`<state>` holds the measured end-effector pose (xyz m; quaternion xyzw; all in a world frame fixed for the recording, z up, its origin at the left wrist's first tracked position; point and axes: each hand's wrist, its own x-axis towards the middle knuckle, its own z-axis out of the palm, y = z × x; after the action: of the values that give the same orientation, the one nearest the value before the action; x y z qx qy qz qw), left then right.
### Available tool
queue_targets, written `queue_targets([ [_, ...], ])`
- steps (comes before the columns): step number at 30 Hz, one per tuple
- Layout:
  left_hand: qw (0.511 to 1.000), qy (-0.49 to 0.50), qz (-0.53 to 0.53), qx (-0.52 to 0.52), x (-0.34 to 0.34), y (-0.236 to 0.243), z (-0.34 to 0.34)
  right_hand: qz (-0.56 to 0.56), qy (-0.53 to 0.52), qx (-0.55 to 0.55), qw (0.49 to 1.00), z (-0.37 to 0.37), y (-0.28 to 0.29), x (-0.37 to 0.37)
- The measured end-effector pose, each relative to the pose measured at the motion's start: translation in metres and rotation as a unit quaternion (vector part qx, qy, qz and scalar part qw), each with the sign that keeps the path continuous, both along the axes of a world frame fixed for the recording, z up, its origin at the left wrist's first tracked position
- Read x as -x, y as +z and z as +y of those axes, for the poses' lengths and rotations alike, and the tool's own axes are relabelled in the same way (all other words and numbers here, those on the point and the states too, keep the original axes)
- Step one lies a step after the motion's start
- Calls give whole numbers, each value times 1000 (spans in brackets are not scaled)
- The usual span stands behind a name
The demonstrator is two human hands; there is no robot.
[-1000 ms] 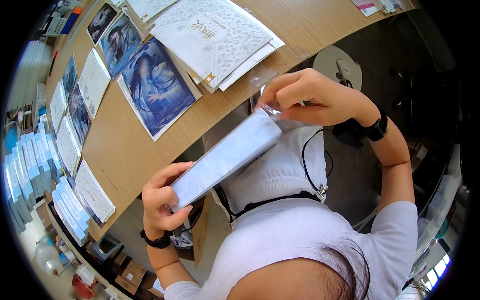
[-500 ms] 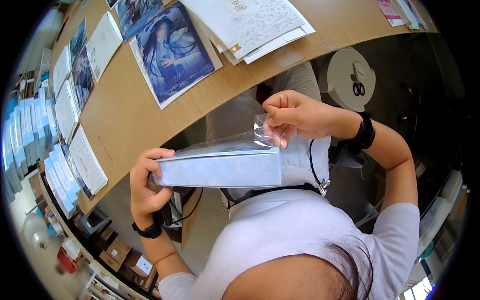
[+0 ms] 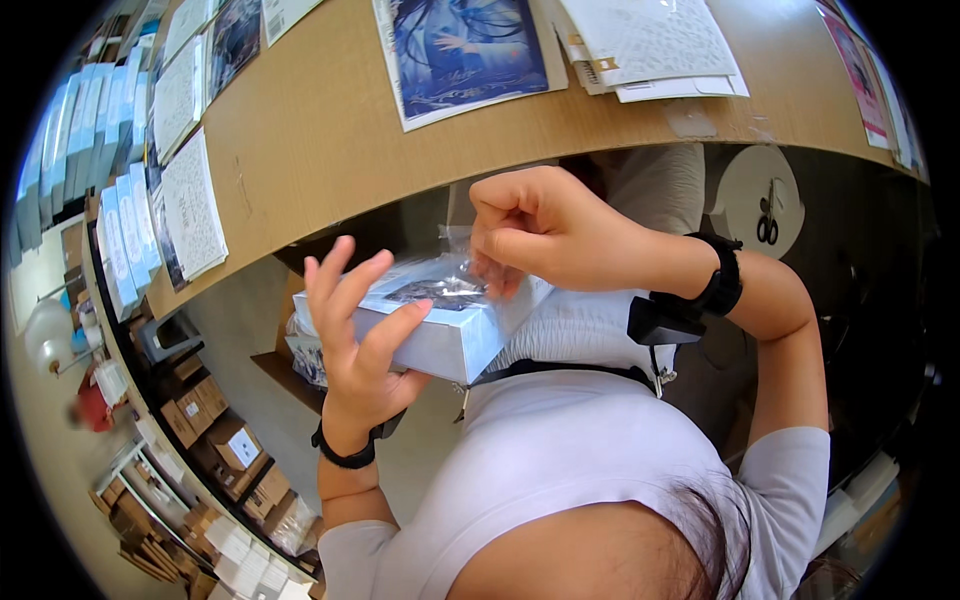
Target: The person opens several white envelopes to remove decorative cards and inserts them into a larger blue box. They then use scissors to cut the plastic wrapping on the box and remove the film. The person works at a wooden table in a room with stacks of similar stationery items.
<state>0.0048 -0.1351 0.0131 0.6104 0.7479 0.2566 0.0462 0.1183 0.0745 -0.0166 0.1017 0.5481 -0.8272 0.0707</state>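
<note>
A light blue box [image 3: 437, 344] in clear plastic film sits tilted above my lap, a dark picture on its top face. My left hand [image 3: 362, 350] is at the box's left end with its fingers stretched and spread. One fingertip rests on the near top edge; part of the box is hidden behind this hand. My right hand [image 3: 545, 235] is closed above the far right side of the box, pinching the clear film [image 3: 458, 245]. The exact spot of its pinch is partly hidden by the fingers.
The wooden table [image 3: 300, 170] curves across ahead, bearing a blue illustrated print [image 3: 470, 50], white patterned folders [image 3: 655, 40] and white cards [image 3: 195, 200]. Blue boxes [image 3: 125, 235] stand in rows at left. Black scissors [image 3: 768, 215] lie on a white stool [image 3: 735, 190]. Cardboard cartons [image 3: 200, 405] sit lower left.
The box has turned, its near end now facing me and more of its top showing. My left hand has loosened and spread its fingers; my right hand has moved left with the film.
</note>
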Motion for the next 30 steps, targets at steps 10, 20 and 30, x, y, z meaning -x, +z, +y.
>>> queue_targets([
  [10, 992, -30, -111, -45, 4, -11, -1, 113, -46, -298, 947, 1, -27, -12],
  [20, 984, -148, -98, -19, 10, -3, 3, 135, -18, -387, 912, 18, -25, -19],
  [30, 984, -153, -86, -2, 2, 0, 10, 162, 57, -316, 933, 1, -14, -28],
])
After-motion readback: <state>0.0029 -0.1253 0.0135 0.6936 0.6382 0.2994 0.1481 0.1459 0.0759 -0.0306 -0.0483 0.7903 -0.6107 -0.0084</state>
